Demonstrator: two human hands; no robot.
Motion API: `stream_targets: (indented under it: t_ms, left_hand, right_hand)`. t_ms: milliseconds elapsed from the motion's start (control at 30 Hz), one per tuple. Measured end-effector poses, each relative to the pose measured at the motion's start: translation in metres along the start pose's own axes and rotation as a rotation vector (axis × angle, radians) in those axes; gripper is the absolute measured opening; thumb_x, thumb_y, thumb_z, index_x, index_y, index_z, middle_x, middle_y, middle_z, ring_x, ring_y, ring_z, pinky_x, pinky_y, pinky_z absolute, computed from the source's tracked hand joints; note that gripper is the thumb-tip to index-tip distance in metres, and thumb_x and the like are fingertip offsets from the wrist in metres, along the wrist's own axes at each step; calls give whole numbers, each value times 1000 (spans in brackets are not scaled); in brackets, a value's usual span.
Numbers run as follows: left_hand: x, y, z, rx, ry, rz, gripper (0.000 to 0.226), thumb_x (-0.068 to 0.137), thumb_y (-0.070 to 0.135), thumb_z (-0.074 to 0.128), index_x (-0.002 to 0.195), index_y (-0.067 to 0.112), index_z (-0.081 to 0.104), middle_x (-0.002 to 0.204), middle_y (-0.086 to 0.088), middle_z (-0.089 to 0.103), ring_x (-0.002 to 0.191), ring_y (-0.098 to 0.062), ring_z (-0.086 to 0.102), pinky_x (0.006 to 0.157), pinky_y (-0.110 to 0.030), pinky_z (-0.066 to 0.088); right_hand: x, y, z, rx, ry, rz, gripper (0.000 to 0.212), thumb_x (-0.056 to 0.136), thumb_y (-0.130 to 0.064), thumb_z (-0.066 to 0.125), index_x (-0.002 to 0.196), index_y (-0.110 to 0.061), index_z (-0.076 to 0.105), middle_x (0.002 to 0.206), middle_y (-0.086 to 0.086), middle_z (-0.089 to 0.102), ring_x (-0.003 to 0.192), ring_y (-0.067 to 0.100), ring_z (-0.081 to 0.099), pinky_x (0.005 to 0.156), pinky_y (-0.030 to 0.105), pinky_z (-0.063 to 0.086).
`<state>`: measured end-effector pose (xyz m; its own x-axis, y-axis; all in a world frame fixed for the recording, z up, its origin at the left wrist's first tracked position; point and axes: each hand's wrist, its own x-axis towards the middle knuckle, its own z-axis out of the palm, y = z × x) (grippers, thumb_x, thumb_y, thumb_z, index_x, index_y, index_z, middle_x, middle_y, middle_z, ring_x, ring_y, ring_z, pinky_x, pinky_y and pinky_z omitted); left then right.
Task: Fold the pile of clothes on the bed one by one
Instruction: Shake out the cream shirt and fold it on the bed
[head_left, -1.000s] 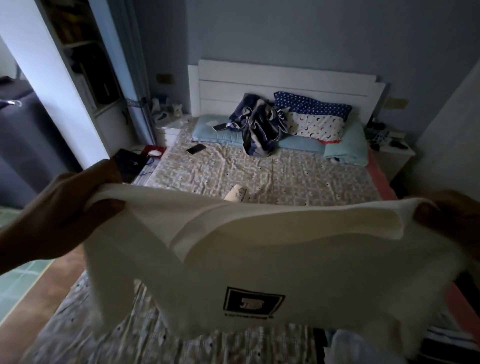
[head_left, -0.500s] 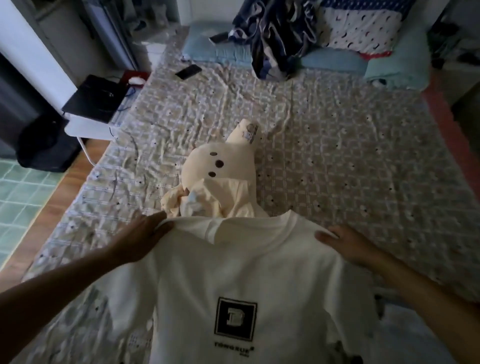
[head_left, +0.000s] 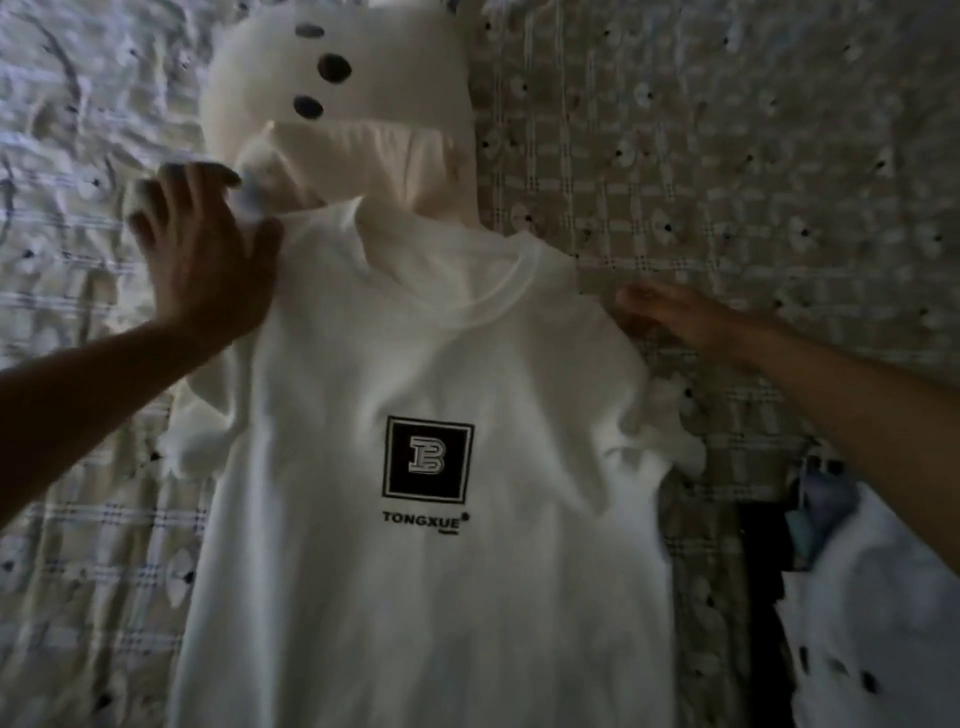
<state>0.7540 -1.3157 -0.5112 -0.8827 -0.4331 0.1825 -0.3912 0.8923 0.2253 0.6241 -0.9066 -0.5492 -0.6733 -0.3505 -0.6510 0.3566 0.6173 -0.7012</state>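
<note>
While the left hand (head_left: 208, 260) presses flat on the left shoulder of the white T-shirt (head_left: 415, 597), the right hand (head_left: 675, 317) rests straight-fingered at the other. Its collar overlaps a cream spotted garment (head_left: 363, 73), which a fold might snag. It lies print-up on the bed (head_left: 727, 156), lengthwise near-to-far, collar far.

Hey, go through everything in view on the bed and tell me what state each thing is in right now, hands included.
White T-shirt: spread flat, print side up, not yet folded, sleeves bunched.
Left hand: open, fingers spread, resting on the shirt's shoulder.
Right hand: open, blurred, at the other shoulder's edge.
Cream dotted garment: lying beyond the collar, partly under the shirt.
Bedspread: wrinkled.
Clothes at lower right: unfolded heap.
</note>
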Motion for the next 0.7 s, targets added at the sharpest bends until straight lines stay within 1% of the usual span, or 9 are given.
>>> stream_targets:
  t_ms: [67, 133, 200, 267, 333, 467, 600, 633, 700]
  left_hand:
    - [-21, 33, -8, -118, 78, 86, 52, 87, 38, 53, 127, 7, 42, 131, -23, 42, 124, -37, 37, 107, -41, 21]
    - [-47, 70, -9, -196, 44, 263, 51, 86, 34, 56, 126, 5, 43, 130, -20, 43, 122, -34, 37, 111, -27, 13]
    - [-73, 106, -1, -249, -67, 465, 46, 84, 33, 58, 122, 8, 47, 128, -17, 45, 120, -35, 40, 107, -34, 21]
    - [-99, 141, 13, -277, -228, 662, 38, 85, 30, 58, 118, 12, 53, 125, -13, 49, 117, -33, 43, 97, -41, 33]
    - [-121, 173, 32, -278, -376, 803, 30, 88, 28, 58, 116, 16, 56, 124, -7, 52, 116, -27, 46, 94, -41, 40]
    - [-145, 220, 69, -254, -525, 747, 36, 92, 27, 58, 126, 17, 53, 134, -6, 48, 124, -24, 44, 103, -40, 41]
    - [-150, 242, 94, -189, -529, 622, 47, 93, 33, 54, 135, 13, 46, 141, -9, 43, 132, -30, 40, 110, -42, 33]
    - [-152, 245, 98, -165, -526, 622, 50, 94, 35, 52, 137, 12, 44, 144, -11, 41, 135, -31, 38, 113, -42, 31]
    - [-157, 248, 108, -92, -562, 627, 60, 96, 41, 48, 147, 11, 35, 155, -12, 30, 146, -31, 25, 120, -44, 21]
  right_hand:
    - [-10, 32, -10, -1, -116, 99, 54, 83, -41, 71, 129, -16, 56, 115, 0, 66, 100, 15, 64, 79, 22, 54]
    - [-17, 61, -15, -131, -156, 149, 74, 74, -42, 81, 138, -20, 50, 131, -2, 59, 114, 16, 59, 93, 31, 49]
    - [-24, 78, -13, -279, -107, 142, 58, 77, -29, 81, 129, -19, 56, 120, -3, 61, 107, 16, 59, 84, 28, 48]
    - [-30, 87, -8, -349, -83, 95, 30, 79, -25, 80, 104, -22, 63, 97, -6, 64, 87, 11, 62, 74, 27, 49]
    - [-36, 92, -6, -199, -50, 68, 22, 82, -21, 77, 102, -17, 67, 97, -1, 68, 86, 13, 64, 79, 35, 54]
    - [-57, 103, -31, 389, 157, 124, 38, 86, -10, 68, 123, -10, 61, 113, 10, 67, 105, 32, 64, 76, 38, 54]
    - [-95, 122, -67, 732, 318, -51, 18, 86, -3, 63, 100, -15, 65, 103, 7, 68, 94, 26, 66, 72, 38, 55]
    - [-102, 128, -69, 791, 331, -59, 21, 80, -9, 71, 98, -16, 64, 104, 6, 67, 94, 27, 66, 72, 39, 54]
    - [-107, 141, -64, 808, 346, -16, 56, 49, -28, 91, 93, -17, 60, 105, 7, 64, 94, 26, 65, 72, 40, 55]
